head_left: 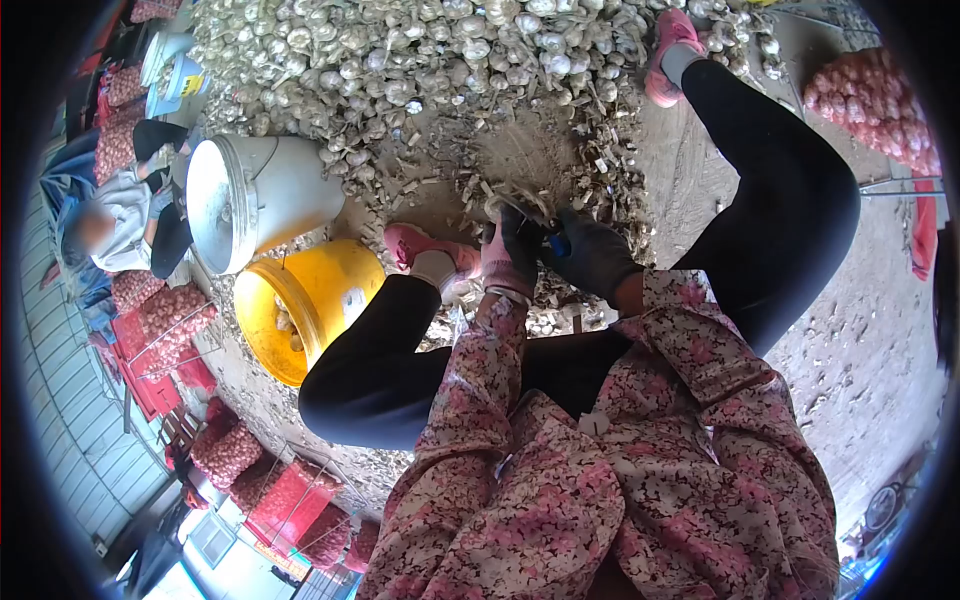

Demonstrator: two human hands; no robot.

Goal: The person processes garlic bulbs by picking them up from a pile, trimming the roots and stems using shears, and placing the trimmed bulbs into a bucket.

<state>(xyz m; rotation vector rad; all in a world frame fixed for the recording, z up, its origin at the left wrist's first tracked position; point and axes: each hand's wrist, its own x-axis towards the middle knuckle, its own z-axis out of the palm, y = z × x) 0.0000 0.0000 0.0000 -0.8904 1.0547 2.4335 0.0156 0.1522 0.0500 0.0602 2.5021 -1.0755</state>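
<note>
My left hand [508, 255], in a pink and black glove, and my right hand [595, 258], in a dark glove, meet close together between my knees. A small blue-handled cutting tool [557, 243] shows between them, gripped by my right hand. My left hand is closed on a garlic stalk [522, 208] that sticks out toward the pile; its bulb is hidden by the fingers. Just beyond my hands a big heap of garlic bulbs [420, 60] covers the ground, with dry cut stems and skins [590, 190] in front of it.
A yellow bucket [345, 280] with a few bulbs lies tilted by my left foot, and a white bucket [275, 190] lies beside it. Red mesh sacks of garlic [870, 100] lie at right and at left [170, 315]. Another person [125, 220] sits at far left.
</note>
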